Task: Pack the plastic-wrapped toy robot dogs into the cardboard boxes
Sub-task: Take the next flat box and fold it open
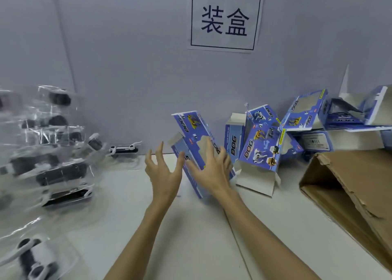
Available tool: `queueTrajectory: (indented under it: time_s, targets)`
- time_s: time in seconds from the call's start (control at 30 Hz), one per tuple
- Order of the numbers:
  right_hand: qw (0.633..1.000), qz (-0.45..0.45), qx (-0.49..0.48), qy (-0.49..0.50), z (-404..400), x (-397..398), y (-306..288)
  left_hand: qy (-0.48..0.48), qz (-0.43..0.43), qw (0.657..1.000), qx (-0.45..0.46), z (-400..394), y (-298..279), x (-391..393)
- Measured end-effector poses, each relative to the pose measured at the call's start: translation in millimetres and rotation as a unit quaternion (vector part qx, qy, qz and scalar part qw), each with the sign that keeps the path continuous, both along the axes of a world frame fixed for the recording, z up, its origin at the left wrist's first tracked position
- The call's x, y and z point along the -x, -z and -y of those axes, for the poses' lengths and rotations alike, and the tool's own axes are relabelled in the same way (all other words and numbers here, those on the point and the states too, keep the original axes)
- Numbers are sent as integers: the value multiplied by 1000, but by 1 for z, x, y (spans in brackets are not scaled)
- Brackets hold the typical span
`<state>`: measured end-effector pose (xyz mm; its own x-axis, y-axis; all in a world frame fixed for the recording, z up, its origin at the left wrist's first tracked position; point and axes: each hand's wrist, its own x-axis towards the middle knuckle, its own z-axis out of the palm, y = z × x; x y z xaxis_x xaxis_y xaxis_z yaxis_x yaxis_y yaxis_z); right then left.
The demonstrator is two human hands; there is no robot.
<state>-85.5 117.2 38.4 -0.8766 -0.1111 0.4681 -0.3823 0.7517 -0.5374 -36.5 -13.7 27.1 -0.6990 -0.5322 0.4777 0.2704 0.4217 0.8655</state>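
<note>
Cardboard box [198,150], blue, thin-walled and probably light and easily crushed, stands tilted near the worktop's [212,248] back edge; right hand [209,171] lies spread on its face, left hand [163,173] spread beside it, holding nothing; wrapped robot dogs [53,152], likely slippery, pile along the left edge; grasp the box by its long edges.

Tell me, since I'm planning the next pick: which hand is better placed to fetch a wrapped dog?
Left. The left hand is open and holds nothing, and the wrapped toy dogs are piled on its side. The right hand lies against the tilted blue box, so it probably should steady that.
</note>
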Motion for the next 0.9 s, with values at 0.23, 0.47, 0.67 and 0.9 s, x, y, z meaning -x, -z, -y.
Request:
queueTrajectory:
  time_s: [0.23,0.47,0.67,0.9]
  targets:
    - [962,-72,245,-93,-4,-27,20,236,-53,953,-183,13,9,-1]
    - [923,-50,329,-192,-16,-17,5,261,-82,940,-203,20,-6,-7]
    - [887,-23,351,-298,-10,-22,2,279,-71,943,-166,15,-10,-12]
    - [908,19,336,-248,-14,-22,2,267,-45,953,-133,14,-8,-19]
